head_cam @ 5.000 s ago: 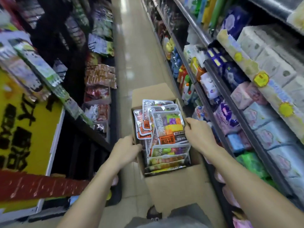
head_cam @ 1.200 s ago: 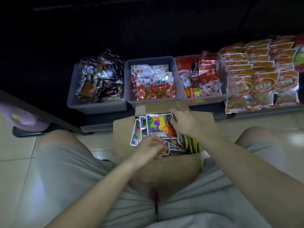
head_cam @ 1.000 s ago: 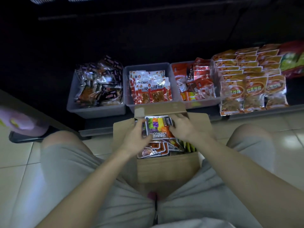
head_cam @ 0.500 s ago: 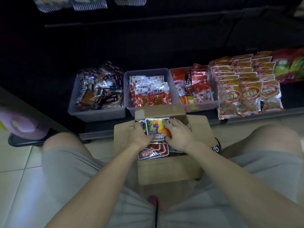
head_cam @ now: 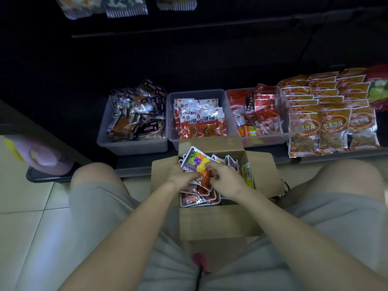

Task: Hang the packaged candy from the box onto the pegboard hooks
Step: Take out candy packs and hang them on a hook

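Observation:
An open cardboard box (head_cam: 218,223) stands on the floor between my knees, full of flat candy packets. The top packet (head_cam: 194,161) is white-edged with purple, yellow and orange fruit chews printed on it. My left hand (head_cam: 181,175) grips the packet stack at its left side. My right hand (head_cam: 225,178) pinches the same top packets from the right. More candy packets (head_cam: 197,198) with red and orange print lie under the hands. Hanging packets (head_cam: 126,8) show at the top edge, against a dark pegboard wall.
Three grey bins of snack packets line the bottom shelf: dark packets (head_cam: 136,120), red and white ones (head_cam: 199,122), red ones (head_cam: 258,114). Orange snack bags (head_cam: 333,114) stand in rows at the right. A pink object (head_cam: 42,156) sits at the left on the tiled floor.
The box went from being carried down the aisle to standing on the floor. Over the last second both hands closed in on the top packets and tilted them up.

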`<control>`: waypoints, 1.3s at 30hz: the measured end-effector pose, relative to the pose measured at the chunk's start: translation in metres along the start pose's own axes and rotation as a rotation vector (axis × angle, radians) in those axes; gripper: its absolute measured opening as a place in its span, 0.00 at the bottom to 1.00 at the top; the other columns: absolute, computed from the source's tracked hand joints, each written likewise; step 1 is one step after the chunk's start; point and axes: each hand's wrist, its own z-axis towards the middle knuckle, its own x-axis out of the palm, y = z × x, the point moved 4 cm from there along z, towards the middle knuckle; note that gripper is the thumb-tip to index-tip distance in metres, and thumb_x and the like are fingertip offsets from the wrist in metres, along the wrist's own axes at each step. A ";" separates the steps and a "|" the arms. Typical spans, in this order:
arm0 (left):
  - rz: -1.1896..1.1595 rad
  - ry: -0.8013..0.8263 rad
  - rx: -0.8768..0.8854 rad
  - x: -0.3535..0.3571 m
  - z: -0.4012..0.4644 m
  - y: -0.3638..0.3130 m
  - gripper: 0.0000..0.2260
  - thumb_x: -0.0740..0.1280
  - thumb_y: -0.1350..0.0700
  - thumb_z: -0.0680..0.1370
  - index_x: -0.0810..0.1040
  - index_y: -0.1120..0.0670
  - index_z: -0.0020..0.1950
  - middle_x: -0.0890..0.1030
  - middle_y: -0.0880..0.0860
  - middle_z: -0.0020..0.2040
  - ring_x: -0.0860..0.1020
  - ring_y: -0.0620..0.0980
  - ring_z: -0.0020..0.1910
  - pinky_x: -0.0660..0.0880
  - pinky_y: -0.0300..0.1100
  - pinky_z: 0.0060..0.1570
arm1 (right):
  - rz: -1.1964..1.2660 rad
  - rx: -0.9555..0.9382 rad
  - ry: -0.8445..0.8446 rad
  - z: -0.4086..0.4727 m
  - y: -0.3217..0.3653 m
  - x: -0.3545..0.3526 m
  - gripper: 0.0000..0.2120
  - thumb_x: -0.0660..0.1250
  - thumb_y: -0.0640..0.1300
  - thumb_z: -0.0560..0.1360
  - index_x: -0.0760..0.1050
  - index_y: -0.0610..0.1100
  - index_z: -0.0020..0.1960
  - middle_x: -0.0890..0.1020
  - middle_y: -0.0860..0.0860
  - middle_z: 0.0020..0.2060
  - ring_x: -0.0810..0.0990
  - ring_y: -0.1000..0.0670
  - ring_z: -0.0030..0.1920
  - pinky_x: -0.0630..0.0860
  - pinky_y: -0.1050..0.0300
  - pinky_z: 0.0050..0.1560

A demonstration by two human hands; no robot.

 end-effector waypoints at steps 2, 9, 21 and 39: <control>-0.042 0.009 0.007 -0.004 -0.003 -0.003 0.13 0.80 0.58 0.73 0.84 0.56 0.55 0.87 0.56 0.52 0.86 0.55 0.48 0.83 0.49 0.46 | 0.026 -0.011 -0.050 -0.002 -0.002 -0.006 0.24 0.67 0.37 0.77 0.74 0.50 0.72 0.83 0.47 0.63 0.82 0.44 0.63 0.79 0.44 0.63; -0.176 -0.061 -0.036 -0.043 -0.010 -0.005 0.11 0.80 0.61 0.72 0.84 0.55 0.52 0.87 0.53 0.49 0.84 0.50 0.46 0.77 0.41 0.44 | 0.069 0.073 -0.077 0.015 -0.004 -0.016 0.21 0.68 0.38 0.78 0.75 0.45 0.70 0.84 0.45 0.54 0.81 0.44 0.53 0.73 0.57 0.49; -0.129 0.085 -0.121 -0.074 0.004 0.027 0.10 0.78 0.58 0.73 0.87 0.53 0.54 0.89 0.51 0.47 0.87 0.53 0.51 0.82 0.49 0.57 | -0.446 -0.042 0.304 0.052 0.012 0.034 0.48 0.75 0.58 0.70 0.56 0.46 0.82 0.64 0.47 0.79 0.54 0.42 0.80 0.59 0.42 0.79; -0.080 0.121 -0.064 -0.035 0.003 0.018 0.21 0.78 0.56 0.68 0.82 0.51 0.60 0.88 0.50 0.53 0.86 0.51 0.52 0.82 0.48 0.58 | -0.071 0.202 -0.057 -0.009 0.004 0.017 0.17 0.74 0.49 0.76 0.69 0.45 0.56 0.82 0.47 0.53 0.82 0.45 0.52 0.80 0.48 0.50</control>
